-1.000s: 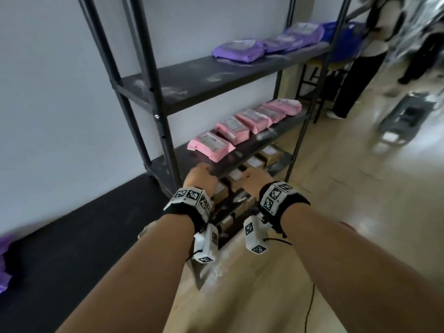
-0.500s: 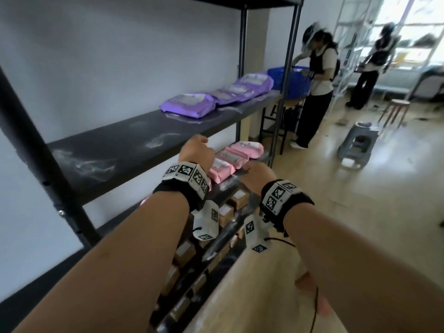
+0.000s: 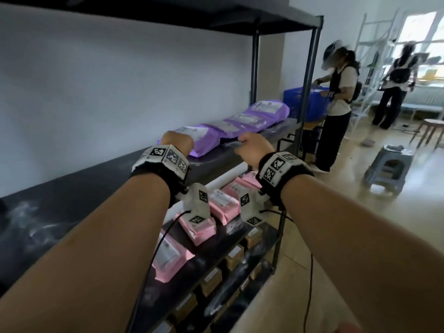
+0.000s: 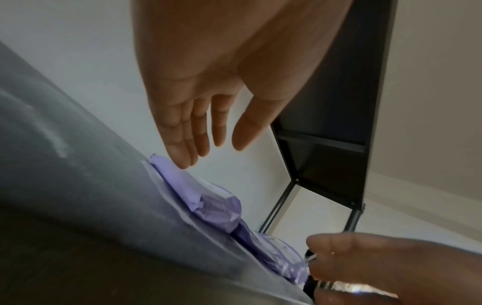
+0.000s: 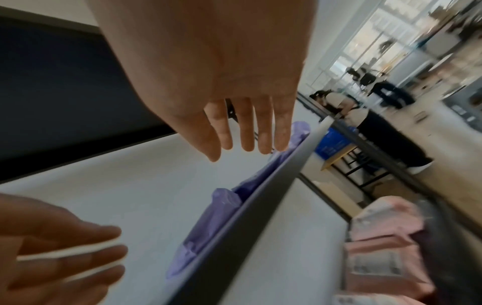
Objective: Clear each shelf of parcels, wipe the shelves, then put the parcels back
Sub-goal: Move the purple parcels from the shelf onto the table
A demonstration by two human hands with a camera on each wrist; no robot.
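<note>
Several purple parcels (image 3: 242, 122) lie in a row along the right half of the dark middle shelf (image 3: 84, 195). My left hand (image 3: 176, 143) hovers over the near corner of the nearest purple parcel (image 4: 208, 198); the left wrist view shows the left hand (image 4: 208, 152) with straight fingers and nothing in it. My right hand (image 3: 254, 147) is at the shelf's front edge beside that parcel. In the right wrist view the right hand (image 5: 245, 152) is spread and empty above the purple parcels (image 5: 216, 214). Pink parcels (image 3: 221, 203) fill the shelf below, and cardboard boxes (image 3: 211, 280) the lowest one.
A black upright post (image 3: 307, 92) and a top shelf (image 3: 192, 18) frame the space. Past the rack's far end stand a blue crate (image 3: 295, 104) and two people. A grey step stool (image 3: 389, 169) sits on the floor to the right.
Both hands have risen from the level of the pink parcels up to the middle shelf, and now reach the nearest purple parcel. My view has lifted with them.
</note>
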